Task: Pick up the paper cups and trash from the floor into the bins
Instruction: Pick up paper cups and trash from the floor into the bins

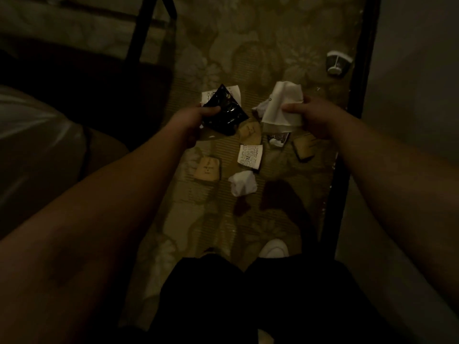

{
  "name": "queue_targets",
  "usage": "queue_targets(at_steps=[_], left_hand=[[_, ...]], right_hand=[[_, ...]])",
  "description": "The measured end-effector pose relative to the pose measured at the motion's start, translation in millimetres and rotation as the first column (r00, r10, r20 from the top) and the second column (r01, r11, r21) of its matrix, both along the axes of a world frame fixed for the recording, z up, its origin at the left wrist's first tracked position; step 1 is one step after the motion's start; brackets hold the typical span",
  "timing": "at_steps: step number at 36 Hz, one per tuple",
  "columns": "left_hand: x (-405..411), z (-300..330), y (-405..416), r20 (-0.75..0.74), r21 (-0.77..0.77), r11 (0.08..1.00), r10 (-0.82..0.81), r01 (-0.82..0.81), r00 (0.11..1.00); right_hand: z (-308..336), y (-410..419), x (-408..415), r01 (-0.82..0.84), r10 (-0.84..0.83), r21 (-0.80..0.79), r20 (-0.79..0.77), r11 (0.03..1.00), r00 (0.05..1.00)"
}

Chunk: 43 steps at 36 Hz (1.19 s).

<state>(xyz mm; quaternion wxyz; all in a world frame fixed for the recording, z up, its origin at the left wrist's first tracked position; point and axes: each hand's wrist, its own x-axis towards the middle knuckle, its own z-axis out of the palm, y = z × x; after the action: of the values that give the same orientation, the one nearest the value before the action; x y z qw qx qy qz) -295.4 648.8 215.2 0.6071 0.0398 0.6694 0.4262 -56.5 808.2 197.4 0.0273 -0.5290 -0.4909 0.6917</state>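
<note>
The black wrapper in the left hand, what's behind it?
Behind the black wrapper, a white printed paper sticks out at its top edge, apparently also in the left hand. The rest of the paper is covered.

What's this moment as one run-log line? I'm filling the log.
left hand: holds black wrapper | right hand: holds white paper | floor: crumpled tissue, printed slip

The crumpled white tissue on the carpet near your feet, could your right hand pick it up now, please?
Probably not yet: the right hand already grips a white paper napkin. The crumpled white tissue lies uncovered on the patterned carpet, so the way is free once the fingers are emptied.
</note>
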Motion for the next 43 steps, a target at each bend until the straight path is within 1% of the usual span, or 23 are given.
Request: queue_targets(at_steps=[8,11,16,19,21,24,28,33,37,40,43], left_hand=[[-20,151,-46,0.034,-0.015,0.991,0.132,-0.131,0.991],[-31,205,-68,0.060,-0.021,0.976,0.216,-0.215,0.974],[-44,282,-117,0.123,-0.003,0.933,0.358,-0.361,0.925],[-50,318,-154,0.178,0.024,0.895,0.434,-0.445,0.883],[-51,340,-181,0.206,0.038,0.855,0.500,-0.518,0.841],[-47,369,-224,0.181,0.061,0.793,0.589,-0.607,0.788],[-40,393,-299,0.146,0.065,0.677,0.721,-0.733,0.678],[-26,404,-391,0.031,0.055,0.525,0.849,-0.849,0.527],[-13,395,-463,0.024,0.062,0.425,0.904,-0.903,0.427],[7,384,-518,0.010,0.033,0.359,0.933,-0.933,0.359],[35,369,-574,0.039,-0.021,0.255,0.967,-0.967,0.254]], right_hand=[[152,-33,-36,-0.076,0.077,-0.050,0.006,0.996,0.997],[208,-46,-55,-0.114,0.114,-0.068,-0.004,0.991,0.993],[288,-76,-92,-0.157,0.156,-0.087,-0.022,0.984,0.988],[328,-101,-112,-0.189,0.185,-0.104,-0.046,0.976,0.982],[351,-119,-124,-0.246,0.241,-0.115,-0.055,0.962,0.969],[379,-150,-143,-0.355,0.352,-0.123,-0.050,0.927,0.935],[409,-204,-166,-0.498,0.495,-0.119,-0.055,0.859,0.867],[430,-277,-194,-0.626,0.623,-0.124,-0.064,0.770,0.780],[435,-342,-212,-0.712,0.713,-0.127,-0.047,0.691,0.700],[431,-396,-221,-0.776,0.781,-0.139,-0.026,0.615,0.624],[420,-452,-227,-0.839,0.850,-0.161,0.005,0.520,0.526]])
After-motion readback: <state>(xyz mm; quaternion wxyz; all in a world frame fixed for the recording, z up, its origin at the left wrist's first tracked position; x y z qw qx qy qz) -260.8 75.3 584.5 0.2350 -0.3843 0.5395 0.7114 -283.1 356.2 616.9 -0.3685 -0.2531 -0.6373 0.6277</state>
